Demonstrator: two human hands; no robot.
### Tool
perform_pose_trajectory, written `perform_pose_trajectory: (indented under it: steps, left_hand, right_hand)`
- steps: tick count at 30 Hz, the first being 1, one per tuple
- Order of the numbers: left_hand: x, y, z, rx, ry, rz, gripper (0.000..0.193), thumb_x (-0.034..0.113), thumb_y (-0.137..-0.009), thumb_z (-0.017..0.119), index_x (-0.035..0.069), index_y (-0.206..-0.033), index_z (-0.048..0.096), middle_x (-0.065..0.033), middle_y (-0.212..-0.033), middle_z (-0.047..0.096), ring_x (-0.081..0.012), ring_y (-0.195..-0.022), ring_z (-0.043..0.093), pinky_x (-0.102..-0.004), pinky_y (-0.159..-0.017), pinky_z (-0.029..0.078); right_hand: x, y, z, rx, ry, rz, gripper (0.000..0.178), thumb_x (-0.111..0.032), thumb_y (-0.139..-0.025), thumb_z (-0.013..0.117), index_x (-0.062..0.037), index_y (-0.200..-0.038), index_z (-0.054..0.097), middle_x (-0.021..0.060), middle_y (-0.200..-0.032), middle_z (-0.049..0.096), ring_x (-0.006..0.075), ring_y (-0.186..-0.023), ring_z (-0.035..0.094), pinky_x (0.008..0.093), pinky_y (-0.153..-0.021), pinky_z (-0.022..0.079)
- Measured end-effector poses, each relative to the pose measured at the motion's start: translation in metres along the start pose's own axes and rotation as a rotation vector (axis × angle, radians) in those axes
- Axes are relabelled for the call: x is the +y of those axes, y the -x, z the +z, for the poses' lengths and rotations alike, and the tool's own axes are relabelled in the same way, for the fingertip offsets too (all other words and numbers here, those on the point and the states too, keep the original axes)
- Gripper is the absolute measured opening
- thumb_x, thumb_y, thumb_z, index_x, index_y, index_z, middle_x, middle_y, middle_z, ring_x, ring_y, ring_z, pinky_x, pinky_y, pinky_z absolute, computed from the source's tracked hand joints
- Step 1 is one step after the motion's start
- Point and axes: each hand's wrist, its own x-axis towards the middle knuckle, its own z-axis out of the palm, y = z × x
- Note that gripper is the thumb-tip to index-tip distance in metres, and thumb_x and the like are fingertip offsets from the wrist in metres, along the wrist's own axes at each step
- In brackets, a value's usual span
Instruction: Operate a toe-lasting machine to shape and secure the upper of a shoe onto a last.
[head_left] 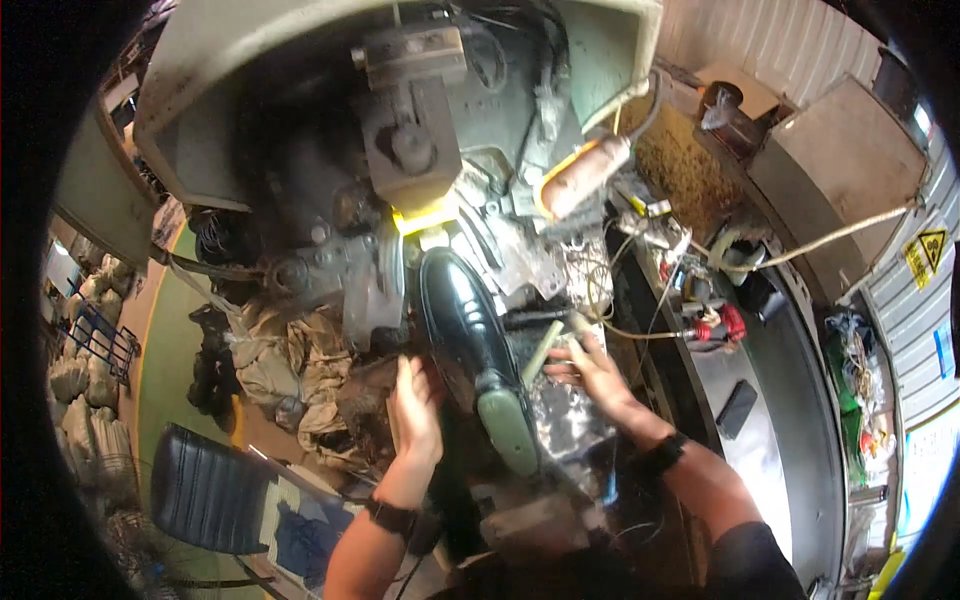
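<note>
Grey metal desk [765, 450] along the right, a black phone [737, 410] lying on it; corrugated wall [740, 40] behind. Left: green floor [160, 385], black chair [205, 488], crumpled tan sacking [270, 365]. Glossy black shoe upper [455, 305] on a green last [508, 432], mid-view, its toe under the machine head [410, 140]. Left hand [417, 415] beside it, fingers extended, nothing held. Right hand [597, 380]: fingers spread wide, near a pale green stick [541, 352]; contact cannot be told. Machine recess dark; lamp [585, 180] glare washes out detail; forearms cut by lower edge.
</note>
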Motion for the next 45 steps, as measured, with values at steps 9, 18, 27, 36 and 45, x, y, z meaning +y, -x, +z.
perform_pose_trajectory:
  steps: [9, 18, 27, 36, 45]
  left_hand:
    - [-0.039, -0.004, 0.062, -0.249, 0.313, 0.011, 0.051, 0.044, -0.105, 0.043, 0.001, -0.129, 0.056, -0.0076, -0.119, 0.065, -0.0202, -0.101, 0.065, -0.0328, -0.090, 0.053]
    - [-0.027, 0.009, 0.049, -0.160, -0.042, 0.082, 0.057, 0.039, -0.107, 0.042, -0.008, -0.138, 0.049, -0.0135, -0.136, 0.056, -0.0207, -0.125, 0.049, -0.0348, -0.110, 0.036]
    - [-0.007, 0.118, 0.067, -0.166, -0.697, 0.654, 0.114, 0.044, -0.074, 0.084, -0.006, -0.152, 0.018, -0.0393, -0.156, 0.013, -0.0492, -0.148, 0.014, -0.0511, -0.121, 0.017]
    - [-0.036, 0.103, 0.074, -0.048, -0.634, 0.816, 0.103, 0.017, -0.068, 0.079, -0.004, -0.151, 0.023, -0.0384, -0.153, 0.020, -0.0495, -0.143, 0.026, -0.0488, -0.119, 0.023]
    - [-0.042, 0.102, 0.074, -0.037, -0.647, 0.825, 0.101, 0.019, -0.068, 0.078, -0.003, -0.151, 0.024, -0.0390, -0.153, 0.021, -0.0520, -0.145, 0.020, -0.0508, -0.121, 0.019]
  right_hand:
    - [0.032, -0.026, 0.072, 0.128, -0.159, -0.364, 0.071, -0.044, -0.108, 0.036, 0.0025, -0.157, 0.016, 0.0174, -0.165, 0.011, 0.0241, -0.151, 0.016, 0.0323, -0.121, 0.015]
    - [0.013, 0.008, 0.068, 0.305, 0.415, -0.179, 0.068, -0.040, -0.106, 0.046, 0.0020, -0.155, 0.024, 0.0202, -0.150, 0.043, 0.0255, -0.136, 0.043, 0.0377, -0.113, 0.034]
    - [0.042, 0.055, -0.015, 0.155, 1.105, -0.354, 0.036, -0.027, -0.088, 0.072, -0.0066, -0.117, 0.070, 0.0173, -0.085, 0.074, 0.0244, -0.075, 0.074, 0.0388, -0.068, 0.057]
    - [0.045, 0.050, -0.019, 0.172, 1.229, -0.303, 0.050, -0.034, -0.088, 0.071, -0.0170, -0.133, 0.057, 0.0161, -0.102, 0.070, 0.0332, -0.084, 0.071, 0.0381, -0.078, 0.057]
    - [0.049, 0.065, -0.009, 0.388, 1.250, -0.513, 0.031, -0.031, -0.083, 0.070, -0.0146, -0.109, 0.075, 0.0180, -0.073, 0.070, 0.0319, -0.070, 0.072, 0.0422, -0.068, 0.057]
